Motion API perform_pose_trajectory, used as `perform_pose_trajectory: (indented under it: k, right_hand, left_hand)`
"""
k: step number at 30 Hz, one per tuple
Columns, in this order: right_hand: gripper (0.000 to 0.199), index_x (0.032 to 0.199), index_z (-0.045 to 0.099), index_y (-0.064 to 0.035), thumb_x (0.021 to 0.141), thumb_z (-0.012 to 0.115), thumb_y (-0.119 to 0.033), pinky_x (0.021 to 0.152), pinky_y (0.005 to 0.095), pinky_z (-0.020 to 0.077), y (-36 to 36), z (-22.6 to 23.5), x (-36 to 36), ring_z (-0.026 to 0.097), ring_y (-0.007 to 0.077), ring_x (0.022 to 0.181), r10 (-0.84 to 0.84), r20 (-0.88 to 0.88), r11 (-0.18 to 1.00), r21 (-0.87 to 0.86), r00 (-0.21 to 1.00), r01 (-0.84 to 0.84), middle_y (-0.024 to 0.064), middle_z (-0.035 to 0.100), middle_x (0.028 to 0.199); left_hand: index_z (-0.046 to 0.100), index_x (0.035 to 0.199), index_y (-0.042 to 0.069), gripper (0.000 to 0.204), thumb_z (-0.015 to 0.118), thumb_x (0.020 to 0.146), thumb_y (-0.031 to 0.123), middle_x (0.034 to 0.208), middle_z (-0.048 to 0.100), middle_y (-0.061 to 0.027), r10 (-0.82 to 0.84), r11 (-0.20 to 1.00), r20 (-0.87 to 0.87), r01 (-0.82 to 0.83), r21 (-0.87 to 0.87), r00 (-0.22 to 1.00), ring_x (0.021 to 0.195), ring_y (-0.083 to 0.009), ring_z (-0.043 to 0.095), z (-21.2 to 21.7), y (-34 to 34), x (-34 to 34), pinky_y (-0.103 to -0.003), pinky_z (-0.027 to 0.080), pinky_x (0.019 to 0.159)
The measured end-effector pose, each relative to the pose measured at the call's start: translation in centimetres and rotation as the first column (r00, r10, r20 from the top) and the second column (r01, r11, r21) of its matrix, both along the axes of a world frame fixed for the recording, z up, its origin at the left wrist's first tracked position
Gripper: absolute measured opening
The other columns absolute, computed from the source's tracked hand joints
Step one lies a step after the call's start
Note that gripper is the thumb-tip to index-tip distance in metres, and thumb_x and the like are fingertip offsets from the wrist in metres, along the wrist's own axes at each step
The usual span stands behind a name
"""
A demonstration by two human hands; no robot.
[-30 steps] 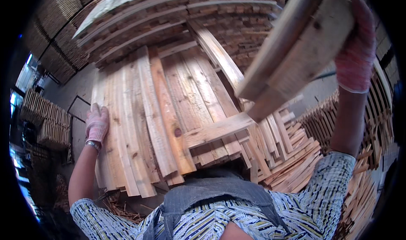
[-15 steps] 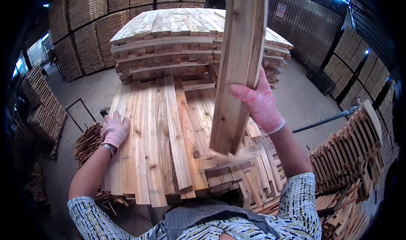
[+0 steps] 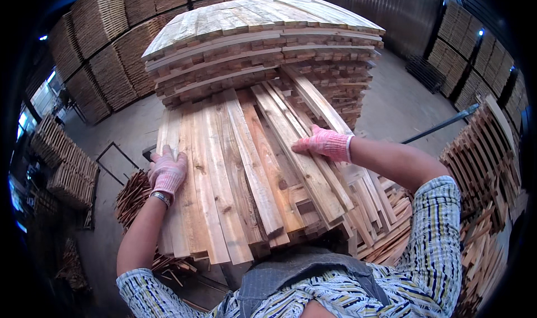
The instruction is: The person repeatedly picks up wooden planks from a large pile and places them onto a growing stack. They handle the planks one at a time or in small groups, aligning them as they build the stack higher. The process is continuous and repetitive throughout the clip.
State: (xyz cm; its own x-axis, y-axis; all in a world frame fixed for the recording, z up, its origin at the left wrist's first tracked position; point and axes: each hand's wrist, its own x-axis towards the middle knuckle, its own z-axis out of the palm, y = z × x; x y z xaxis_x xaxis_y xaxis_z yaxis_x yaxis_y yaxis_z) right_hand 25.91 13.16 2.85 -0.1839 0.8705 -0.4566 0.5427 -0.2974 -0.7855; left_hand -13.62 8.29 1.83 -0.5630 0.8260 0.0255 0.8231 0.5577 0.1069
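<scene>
- The loose boards [image 3: 246,172] lie side by side in a fanned row directly in front of the person, their near ends ragged and stepped, their far ends butting against the tall stack of planks [image 3: 263,43] behind.
- The right hand [image 3: 324,144], in a pink knit glove, rests flat on one long board [image 3: 305,155] near the right side of the row; its grip is spread, fingers pointing left along the wood, pinching nothing.
- The left hand [image 3: 166,172], also in a pink glove with a metal wristband just below it, lies on the leftmost boards at their outer edge; its grip is likewise open, fingers laid over the wood.
- The boards span the whole gap between the two hands, so the wood lies under both palms rather than inside any closed grip.
- Whatever carries the row is hidden beneath the boards; I cannot tell whether it is a counter or more lumber.
- Around it is a concrete floor [image 3: 403,105] and a corrugated metal wall [image 3: 391,10] at the back.
- More piled lumber stands along the left wall [image 3: 106,66], with lower stacks [image 3: 61,161] at the left edge.
- A heap of thin offcuts [image 3: 131,195] lies on the floor left of the row, just beyond the left hand.
- Slatted bundles [image 3: 481,150] stand at the right, with a dark metal bar [image 3: 442,125] angled beside them.
</scene>
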Motion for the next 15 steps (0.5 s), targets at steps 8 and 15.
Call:
perform_pose_trajectory:
  k: [8,15]
  right_hand:
    - [0.089,0.148,0.031,0.0045,0.085,0.074,-0.042,0.088,0.0443,0.0541,-1.7,3.8,0.1,0.063,0.0323,0.108,0.013,0.019,0.998,0.055,1.000,-0.014,0.0272,0.060,0.123]
    - [0.089,0.155,0.025,-0.0043,0.087,0.069,-0.043,0.080,0.0371,0.0562,-2.6,9.1,-1.2,0.066,0.0254,0.092,0.085,0.405,0.906,0.348,0.910,-0.239,0.0213,0.068,0.106]
  left_hand:
    - [0.037,0.148,0.019,0.066,0.045,0.095,0.056,0.150,0.034,-0.0245,-0.024,0.998,0.014,0.025,-0.052,1.000,0.134,-0.0440,0.043,0.7,0.2,0.4,-0.054,0.040,0.107]
    - [0.036,0.150,0.019,0.067,0.046,0.095,0.055,0.151,0.034,-0.0249,-0.017,0.998,0.040,0.019,-0.060,0.999,0.135,-0.0437,0.043,0.6,0.0,0.2,-0.054,0.040,0.106]
